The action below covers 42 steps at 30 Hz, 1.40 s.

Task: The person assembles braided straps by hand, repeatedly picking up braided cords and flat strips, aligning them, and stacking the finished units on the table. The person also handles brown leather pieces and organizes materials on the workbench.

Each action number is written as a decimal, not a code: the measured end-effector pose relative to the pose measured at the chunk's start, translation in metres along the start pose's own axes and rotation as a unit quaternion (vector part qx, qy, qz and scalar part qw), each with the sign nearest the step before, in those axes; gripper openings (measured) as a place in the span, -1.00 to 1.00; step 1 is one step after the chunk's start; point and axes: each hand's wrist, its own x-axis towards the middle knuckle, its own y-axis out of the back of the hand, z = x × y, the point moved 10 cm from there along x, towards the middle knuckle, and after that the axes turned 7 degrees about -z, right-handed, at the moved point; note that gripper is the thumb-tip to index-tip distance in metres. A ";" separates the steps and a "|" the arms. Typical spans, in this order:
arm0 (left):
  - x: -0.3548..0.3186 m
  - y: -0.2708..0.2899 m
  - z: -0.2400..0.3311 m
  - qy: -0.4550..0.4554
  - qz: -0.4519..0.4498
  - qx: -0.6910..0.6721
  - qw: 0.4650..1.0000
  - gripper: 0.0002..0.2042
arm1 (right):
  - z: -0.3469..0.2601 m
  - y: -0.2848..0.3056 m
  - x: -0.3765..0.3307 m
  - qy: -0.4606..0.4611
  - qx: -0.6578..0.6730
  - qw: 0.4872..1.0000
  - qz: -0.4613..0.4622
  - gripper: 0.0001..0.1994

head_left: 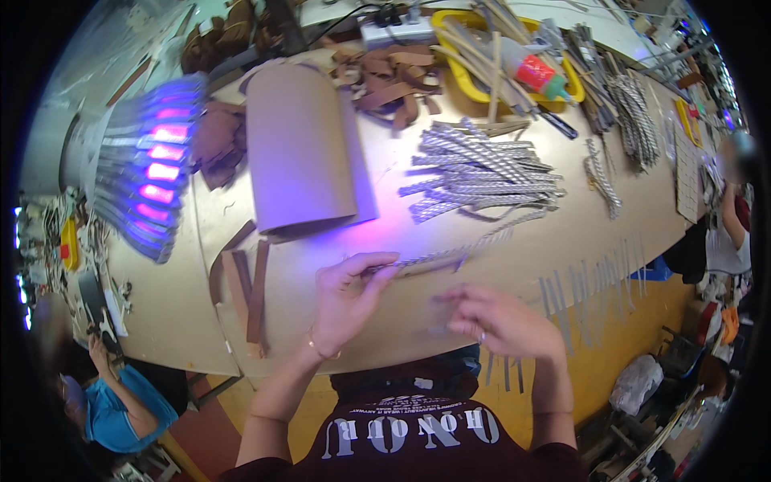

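My left hand (pixel 353 299) pinches one end of a braided silver-grey strap (pixel 438 258) between thumb and fingers, above the near part of the table. The strap runs from this grip up to the right. To its right hovers my right hand (pixel 502 321), a ring on one finger; its fingertips are smeared by motion, so I cannot tell whether they hold anything. Beyond the hands lies a pile of similar braided straps (pixel 486 173). Thin grey strips (pixel 594 281) hang in a row along the table's near right edge.
A rolled brown sheet (pixel 297 153) stands left of the pile, near brown strips (pixel 255 293). A fan of grey strips (pixel 136 173) under pink light is farther left. At the back sits a yellow basket (pixel 446 60) with sticks and a bottle (pixel 534 72). Another person (pixel 128 410) works lower left.
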 end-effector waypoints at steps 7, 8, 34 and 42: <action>-0.053 0.019 -0.081 0.188 -0.024 -0.310 0.932 -0.61 | 0.049 0.075 0.028 -0.094 -0.097 0.983 0.122 -0.85; -0.054 0.019 -0.083 0.185 -0.026 -0.321 0.928 -0.60 | 0.045 0.086 0.023 -0.090 -0.107 0.979 0.151 -0.86; -0.076 0.026 -0.022 -0.036 0.169 0.393 0.903 -0.69 | -0.042 -0.025 0.110 -0.027 -0.119 0.992 -0.020 -0.82; -0.079 0.021 -0.026 -0.051 0.172 0.380 0.908 -0.70 | -0.035 -0.045 0.131 -0.076 -0.124 0.988 -0.061 -0.79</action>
